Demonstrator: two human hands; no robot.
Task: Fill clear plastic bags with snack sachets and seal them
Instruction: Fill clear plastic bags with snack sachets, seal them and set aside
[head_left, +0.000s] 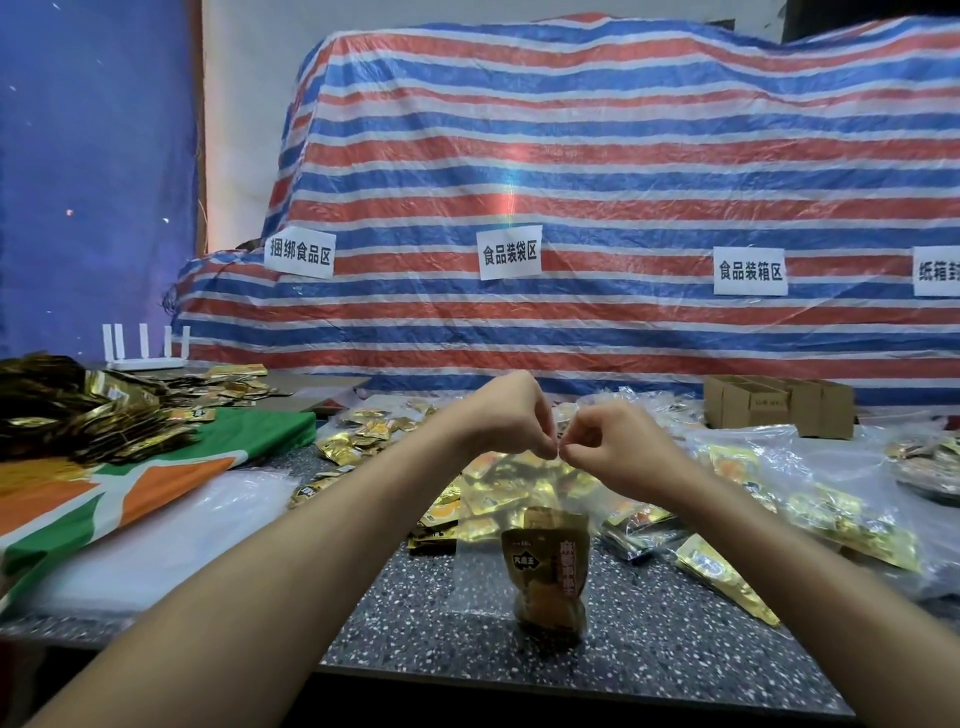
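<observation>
Clear bag (540, 499) hangs upright, mouth up, pinched by left hand (511, 415) and right hand (608, 441).

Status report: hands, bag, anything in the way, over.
Left hand and right hand pinching clear bag top, fingertips together. One brown sachet inside, at bottom. Loose sachets on table behind, nothing blocking.

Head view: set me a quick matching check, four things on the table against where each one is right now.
Things:
1 clear bag
2 router
3 cardboard boxes
4 green and orange cloth

Places:
A back right of the table
B back left
C left, under the heap of gold sachets
D pinched at its top by the left hand and the right hand

Pairs: 1-D, 2-B, 3-A, 4-C.
</observation>
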